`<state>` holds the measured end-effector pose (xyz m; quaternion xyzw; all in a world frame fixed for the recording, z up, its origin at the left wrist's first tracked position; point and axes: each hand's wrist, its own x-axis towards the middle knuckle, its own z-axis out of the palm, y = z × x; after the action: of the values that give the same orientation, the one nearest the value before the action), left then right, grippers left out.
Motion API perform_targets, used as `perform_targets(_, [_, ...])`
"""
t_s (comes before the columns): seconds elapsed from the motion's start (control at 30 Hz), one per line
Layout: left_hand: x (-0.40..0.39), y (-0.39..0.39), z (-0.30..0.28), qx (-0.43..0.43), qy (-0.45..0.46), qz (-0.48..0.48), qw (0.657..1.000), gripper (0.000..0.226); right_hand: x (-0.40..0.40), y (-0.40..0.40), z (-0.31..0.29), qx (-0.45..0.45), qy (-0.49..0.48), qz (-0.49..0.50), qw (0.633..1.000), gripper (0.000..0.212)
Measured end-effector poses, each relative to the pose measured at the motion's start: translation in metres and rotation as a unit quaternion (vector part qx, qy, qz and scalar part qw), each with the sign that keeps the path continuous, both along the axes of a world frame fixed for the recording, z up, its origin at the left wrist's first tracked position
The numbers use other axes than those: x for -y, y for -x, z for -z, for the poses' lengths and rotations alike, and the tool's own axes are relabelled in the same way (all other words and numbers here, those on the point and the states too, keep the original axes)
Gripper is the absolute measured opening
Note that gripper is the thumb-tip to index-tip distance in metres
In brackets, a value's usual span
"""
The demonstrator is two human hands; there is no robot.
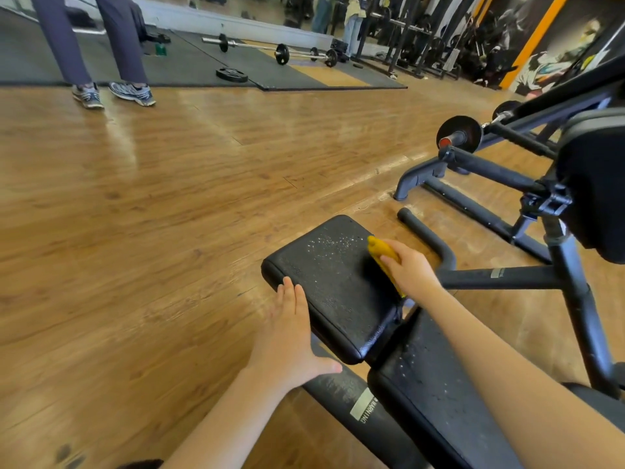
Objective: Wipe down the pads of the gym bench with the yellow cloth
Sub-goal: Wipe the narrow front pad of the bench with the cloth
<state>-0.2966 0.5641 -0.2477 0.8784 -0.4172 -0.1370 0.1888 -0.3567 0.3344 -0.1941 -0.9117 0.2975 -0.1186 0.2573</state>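
The gym bench's black seat pad (333, 282) lies in the lower middle, speckled with small droplets near its far end. A second black pad (429, 384), also wet with droplets, continues toward me at the lower right. My right hand (411, 267) presses a bunched yellow cloth (382, 252) onto the seat pad's right edge. My left hand (287, 336) rests flat with fingers spread against the seat pad's left side, holding nothing.
The bench's black frame (500, 277) and floor bar (427, 236) run to the right, beside another machine with a weight plate (460, 133). A person's legs (111, 55) stand at the far left. Barbells (280, 52) and a loose plate (231, 75) lie on mats beyond the wooden floor.
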Motion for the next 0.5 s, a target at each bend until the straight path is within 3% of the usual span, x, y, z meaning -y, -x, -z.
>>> perform_targets(0.17, [0.001,-0.002,0.005,-0.001,-0.003,0.002,1.0,0.134,-0.001,-0.011,0.029,0.021,-0.018,0.07,0.997,0.041])
perform_targets(0.3, [-0.001,-0.004,0.007,-0.009,0.012,0.011,1.0,0.133,-0.039,0.001,0.029,-0.005,-0.005,0.017,1.0,0.048])
perform_targets(0.5, [-0.007,-0.005,0.003,-0.038,0.048,0.015,0.998,0.13,-0.103,0.025,0.039,0.045,0.019,-0.049,0.998,0.045])
